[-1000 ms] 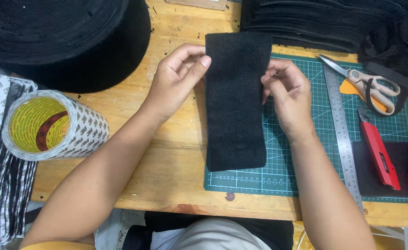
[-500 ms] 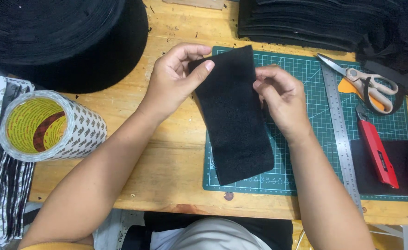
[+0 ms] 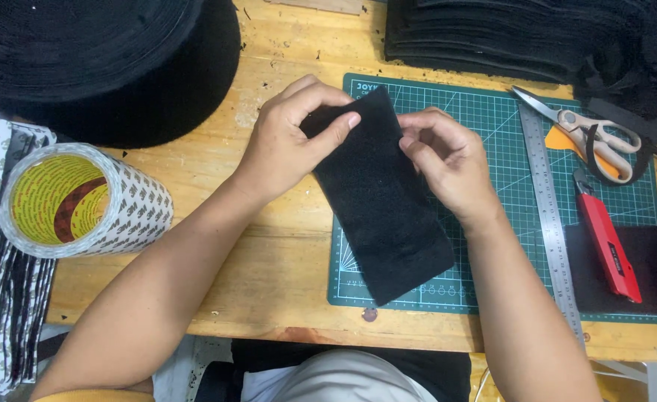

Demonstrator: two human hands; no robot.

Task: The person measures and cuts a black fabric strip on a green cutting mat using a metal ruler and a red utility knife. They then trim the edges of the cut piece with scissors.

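At mid-frame, both hands pinch the top end of a black fuzzy strip (image 3: 381, 201) lying slanted on the green cutting mat (image 3: 492, 134): left hand (image 3: 291, 141) gripping its corner, right hand (image 3: 448, 160) picking its edge. Separating a layer looks underway; finer fingertip purchase seems needed.

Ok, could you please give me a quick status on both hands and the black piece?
Left hand pinching black fabric strip at top corner. Right hand gripping its right edge. Strip tilted over green cutting mat. Nothing blocking.
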